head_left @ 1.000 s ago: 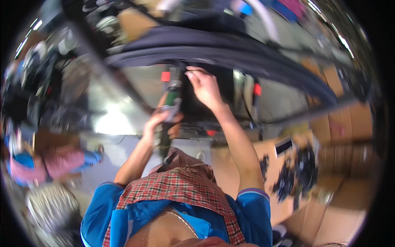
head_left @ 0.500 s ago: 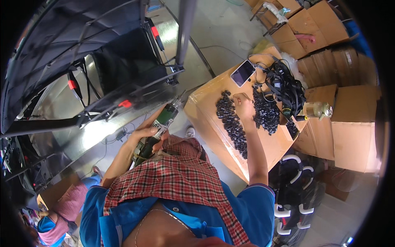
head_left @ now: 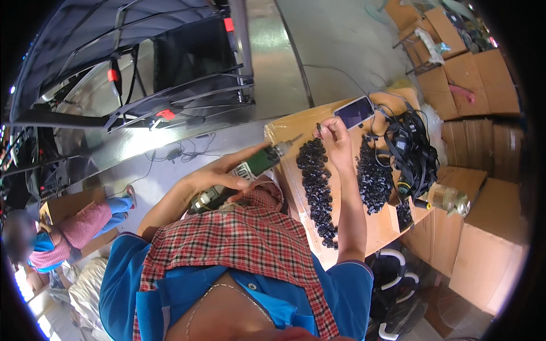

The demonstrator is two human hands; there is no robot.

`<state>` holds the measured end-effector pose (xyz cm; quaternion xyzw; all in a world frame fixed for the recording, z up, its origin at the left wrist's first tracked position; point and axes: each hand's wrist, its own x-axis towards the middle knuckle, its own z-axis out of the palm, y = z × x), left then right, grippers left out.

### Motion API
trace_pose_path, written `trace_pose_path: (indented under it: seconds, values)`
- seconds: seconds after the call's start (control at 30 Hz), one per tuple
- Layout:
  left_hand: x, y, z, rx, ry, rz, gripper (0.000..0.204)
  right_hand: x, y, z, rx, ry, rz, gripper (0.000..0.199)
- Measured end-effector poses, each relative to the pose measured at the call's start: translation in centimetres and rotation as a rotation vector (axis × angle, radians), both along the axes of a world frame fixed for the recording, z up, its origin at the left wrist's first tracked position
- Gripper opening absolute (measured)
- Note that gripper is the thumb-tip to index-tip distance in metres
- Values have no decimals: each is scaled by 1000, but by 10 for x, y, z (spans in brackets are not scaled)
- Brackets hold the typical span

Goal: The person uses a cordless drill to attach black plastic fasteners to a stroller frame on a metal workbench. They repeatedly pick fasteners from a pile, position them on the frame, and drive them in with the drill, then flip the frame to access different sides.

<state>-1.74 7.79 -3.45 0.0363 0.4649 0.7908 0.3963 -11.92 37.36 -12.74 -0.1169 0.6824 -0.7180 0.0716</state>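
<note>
My left hand (head_left: 219,177) grips a green and grey power screwdriver (head_left: 250,167), its bit pointing up and to the right over a cardboard box top (head_left: 287,129). My right hand (head_left: 335,139) pinches one small black screw (head_left: 318,129) just above a long heap of black screws (head_left: 317,190) lying on that box. The screwdriver's tip sits a short way left of the pinched screw, apart from it.
A second heap of black screws (head_left: 372,179), a phone (head_left: 354,111), tangled black cables (head_left: 410,150) and a tape roll (head_left: 449,199) lie on the boxes. A dark framed panel (head_left: 170,74) stands at upper left. Cardboard boxes (head_left: 472,74) fill the right. Another person (head_left: 62,233) crouches at left.
My view swung down from the dark panel to the cardboard box. My right hand left the panel, reached the screw heap and now pinches one screw. My left hand kept the screwdriver.
</note>
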Motion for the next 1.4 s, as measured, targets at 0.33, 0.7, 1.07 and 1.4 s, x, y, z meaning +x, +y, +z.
trace_pose_path:
  seconds: [0.33,0.7,1.07,1.4]
  values:
    - [5,-33,14,-22,119,68,98,-17,-63,52,-192,-37,350,15]
    - [1,-98,11,-25,240,60,100,-16,-120,84,42,69,361,12]
    - [-15,-149,9,-9,552,-28,109,-4,-166,157,316,217,331,13]
    - [-18,-148,36,384,240,236,114,-162,-184,144,434,828,-239,21]
